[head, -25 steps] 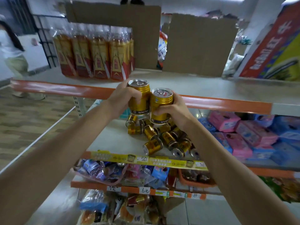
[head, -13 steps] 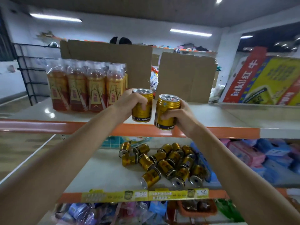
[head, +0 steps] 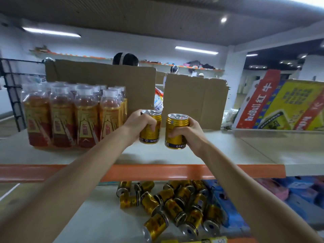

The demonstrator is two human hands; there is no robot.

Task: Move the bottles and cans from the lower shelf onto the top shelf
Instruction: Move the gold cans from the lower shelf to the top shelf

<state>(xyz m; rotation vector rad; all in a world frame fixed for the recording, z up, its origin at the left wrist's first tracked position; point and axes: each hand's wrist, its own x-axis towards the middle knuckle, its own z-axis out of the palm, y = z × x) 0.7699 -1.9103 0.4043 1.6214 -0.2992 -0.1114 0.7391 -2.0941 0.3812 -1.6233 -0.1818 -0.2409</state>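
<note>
My left hand [head: 138,124] grips one upright gold can [head: 151,133] and my right hand [head: 187,133] grips another gold can [head: 176,128]. Both cans hang side by side just above the top shelf [head: 228,151], near its middle. A shrink-wrapped pack of amber bottles [head: 73,114] stands on the top shelf to the left of my hands. Several gold cans [head: 171,206] lie tumbled on the lower shelf [head: 98,218] below, most on their sides.
Two brown cardboard sheets [head: 194,100] stand upright at the back of the top shelf. A slanted Red Bull carton [head: 284,106] leans at the right. Blue and pink packets [head: 298,192] fill the lower shelf's right side. An orange rail [head: 157,171] edges the top shelf.
Both hands have carried the two cans up from the lower shelf's pile and forward over the top shelf. The view has tilted upward.
</note>
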